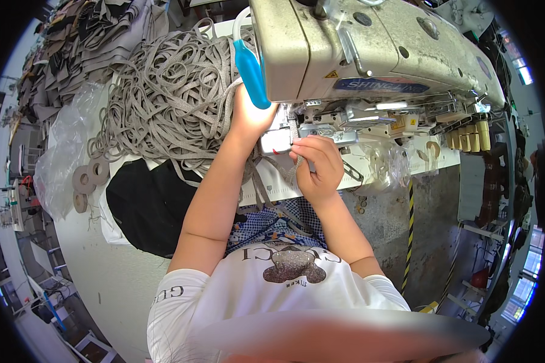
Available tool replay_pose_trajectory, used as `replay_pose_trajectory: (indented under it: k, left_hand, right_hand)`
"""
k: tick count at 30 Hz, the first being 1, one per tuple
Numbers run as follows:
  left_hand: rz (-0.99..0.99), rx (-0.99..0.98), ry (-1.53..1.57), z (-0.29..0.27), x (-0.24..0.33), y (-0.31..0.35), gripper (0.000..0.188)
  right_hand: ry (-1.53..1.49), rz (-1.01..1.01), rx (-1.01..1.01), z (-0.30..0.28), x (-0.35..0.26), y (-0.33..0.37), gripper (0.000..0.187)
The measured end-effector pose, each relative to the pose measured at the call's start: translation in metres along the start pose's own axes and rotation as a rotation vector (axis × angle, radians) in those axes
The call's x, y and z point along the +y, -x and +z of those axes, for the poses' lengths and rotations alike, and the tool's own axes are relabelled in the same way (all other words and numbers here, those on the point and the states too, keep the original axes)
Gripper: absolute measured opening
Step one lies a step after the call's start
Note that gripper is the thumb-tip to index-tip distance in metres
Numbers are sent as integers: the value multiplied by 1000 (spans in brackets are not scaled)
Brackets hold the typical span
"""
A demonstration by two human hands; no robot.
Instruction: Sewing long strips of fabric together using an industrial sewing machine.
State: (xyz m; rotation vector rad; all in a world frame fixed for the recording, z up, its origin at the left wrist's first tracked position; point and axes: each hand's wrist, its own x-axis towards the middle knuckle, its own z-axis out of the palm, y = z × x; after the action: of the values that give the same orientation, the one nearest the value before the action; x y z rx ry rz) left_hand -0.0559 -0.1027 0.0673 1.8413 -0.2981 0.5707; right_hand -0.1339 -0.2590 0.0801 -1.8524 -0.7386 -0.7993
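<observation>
A large cream industrial sewing machine [369, 51] fills the top right. My right hand [318, 164] is at the front of its sewing area, thumb and fingers pinched on a narrow grey woven tape [293, 128] that runs up toward the needle area. My left hand [252, 115] reaches in at the left side of the machine, beside a blue lamp-like piece on a white cable [252, 72]. Its fingers are hidden behind that piece and the machine head. Loose tape lengths hang over the table edge between my forearms.
A big tangled heap of grey tape [175, 91] covers the table at the left. Nearby lie a black cloth [151, 202], tape rolls [82, 179] and clear plastic [66, 157]. Gold-coloured thread cones or spools [472, 138] stand at the right; stacked grey cloth [97, 36] lies behind.
</observation>
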Motion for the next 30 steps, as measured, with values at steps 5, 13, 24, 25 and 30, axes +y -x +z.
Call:
replay_pose_trajectory:
  k: [5,13,24,25,30]
  left_hand:
    - [57,10,-13,-1,-3,-1,10]
    - [29,16,-27,0,-3,-1,8]
    - [40,28,-7,0,-5,-1,7]
    - [38,29,-15,0,-5,-2,7]
    - [-12,35,-35,0,-2,0,7]
  right_hand:
    - [1,-7,-5,0,1,0,21]
    - [1,9,9,1,-1,-1,21]
    - [5,14,31,3,-1,0,23]
    - [5,14,31,3,-1,0,23]
    - [11,30,29,4,1,2,24]
